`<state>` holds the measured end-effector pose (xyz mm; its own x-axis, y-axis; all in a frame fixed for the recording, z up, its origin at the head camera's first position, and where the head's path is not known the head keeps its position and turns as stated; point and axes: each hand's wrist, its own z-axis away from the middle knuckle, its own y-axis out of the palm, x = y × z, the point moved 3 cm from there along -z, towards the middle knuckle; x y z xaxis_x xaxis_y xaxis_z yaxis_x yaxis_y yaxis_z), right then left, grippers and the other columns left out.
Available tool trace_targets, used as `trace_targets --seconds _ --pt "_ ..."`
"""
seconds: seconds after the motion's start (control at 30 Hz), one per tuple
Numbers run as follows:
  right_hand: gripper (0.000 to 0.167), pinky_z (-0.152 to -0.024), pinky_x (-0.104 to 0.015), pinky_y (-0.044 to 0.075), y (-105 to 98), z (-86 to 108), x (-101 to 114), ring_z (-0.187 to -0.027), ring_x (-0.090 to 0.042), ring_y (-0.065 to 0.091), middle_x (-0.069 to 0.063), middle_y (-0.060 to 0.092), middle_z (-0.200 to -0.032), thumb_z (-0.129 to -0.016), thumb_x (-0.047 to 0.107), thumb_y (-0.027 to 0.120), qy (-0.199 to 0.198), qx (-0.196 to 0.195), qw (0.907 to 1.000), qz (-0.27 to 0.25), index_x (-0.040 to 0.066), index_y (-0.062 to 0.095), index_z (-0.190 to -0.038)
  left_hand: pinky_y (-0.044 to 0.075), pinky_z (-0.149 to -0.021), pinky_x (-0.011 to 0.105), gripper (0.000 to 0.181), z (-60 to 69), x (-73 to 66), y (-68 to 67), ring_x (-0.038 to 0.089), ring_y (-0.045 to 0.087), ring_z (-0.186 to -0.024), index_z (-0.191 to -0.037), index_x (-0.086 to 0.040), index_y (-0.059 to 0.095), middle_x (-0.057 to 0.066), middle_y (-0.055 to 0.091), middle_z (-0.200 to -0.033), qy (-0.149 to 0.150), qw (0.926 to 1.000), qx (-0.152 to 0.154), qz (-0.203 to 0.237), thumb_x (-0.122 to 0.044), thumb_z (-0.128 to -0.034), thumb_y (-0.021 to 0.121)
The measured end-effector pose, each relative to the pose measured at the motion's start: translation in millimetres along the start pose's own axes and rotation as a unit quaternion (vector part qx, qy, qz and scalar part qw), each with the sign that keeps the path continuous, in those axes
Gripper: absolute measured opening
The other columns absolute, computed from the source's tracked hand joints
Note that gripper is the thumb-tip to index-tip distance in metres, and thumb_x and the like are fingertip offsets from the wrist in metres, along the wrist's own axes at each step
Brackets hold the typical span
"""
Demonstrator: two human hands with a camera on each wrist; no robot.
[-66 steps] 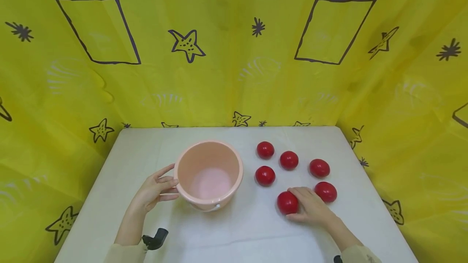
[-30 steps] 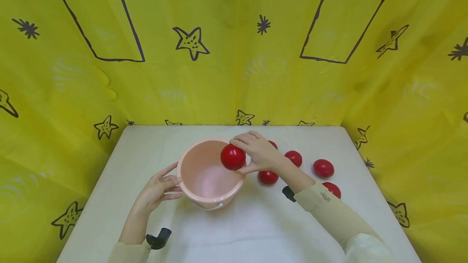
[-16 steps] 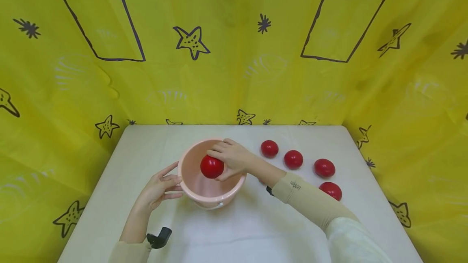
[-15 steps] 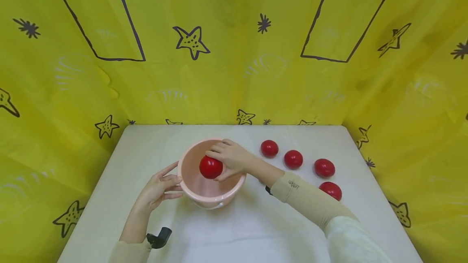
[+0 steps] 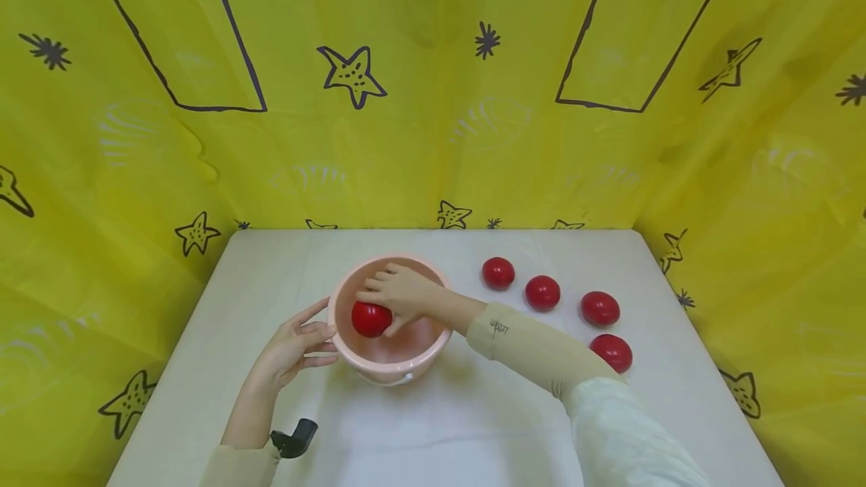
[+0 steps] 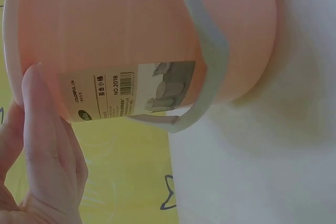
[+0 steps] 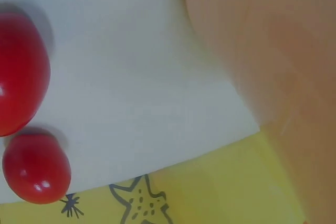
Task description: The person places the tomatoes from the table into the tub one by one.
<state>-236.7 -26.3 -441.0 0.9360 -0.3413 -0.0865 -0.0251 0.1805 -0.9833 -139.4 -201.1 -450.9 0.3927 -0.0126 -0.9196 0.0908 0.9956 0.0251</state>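
Observation:
My right hand is inside the pink bucket, gripping a red ball below rim level. The fingers lie over the ball's top and the thumb is at its near side. At the bucket's left, my left hand touches the rim and outer wall with spread, fairly straight fingers. The left wrist view shows that hand against the wall beside a printed label, and the pale handle hanging down. In the right wrist view only the bucket wall shows, not the hand.
Several red balls rest on the white table right of the bucket: one at the back, one near it, and two farther right. The right sleeve crosses the table. A yellow patterned curtain surrounds it.
My right hand has lifted a red ball from the table's right side and carried it left, over the rim and down into the bucket. The left hand has stayed at the bucket.

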Motion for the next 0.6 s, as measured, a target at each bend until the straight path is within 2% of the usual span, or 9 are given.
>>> trace_targets --seconds 0.33,0.6 --pt "0.079 -0.106 -0.037 0.031 17.8 -9.8 3.4 -0.121 -0.018 0.039 0.002 0.043 -0.138 -0.076 0.061 0.058 0.017 0.066 0.9946 0.077 0.027 0.031 -0.142 0.056 -0.069 0.037 0.067 0.7 -2.4 1.6 0.018 0.067 -0.076 -0.145 -0.009 0.023 0.004 0.066 -0.091 0.001 0.9998 0.012 0.014 -0.01 -0.0886 0.059" --pt "0.076 -0.105 -0.035 0.032 23.8 -14.1 6.7 -0.119 -0.016 0.04 0.005 0.044 -0.135 -0.078 0.064 0.054 0.019 0.08 0.9903 0.112 0.028 0.032 -0.141 0.056 -0.069 0.037 0.067 1.3 -2.5 -0.5 0.017 0.067 -0.075 -0.146 -0.01 0.021 0.005 0.065 -0.092 0.0 0.9997 0.016 0.018 -0.009 -0.0894 0.058"
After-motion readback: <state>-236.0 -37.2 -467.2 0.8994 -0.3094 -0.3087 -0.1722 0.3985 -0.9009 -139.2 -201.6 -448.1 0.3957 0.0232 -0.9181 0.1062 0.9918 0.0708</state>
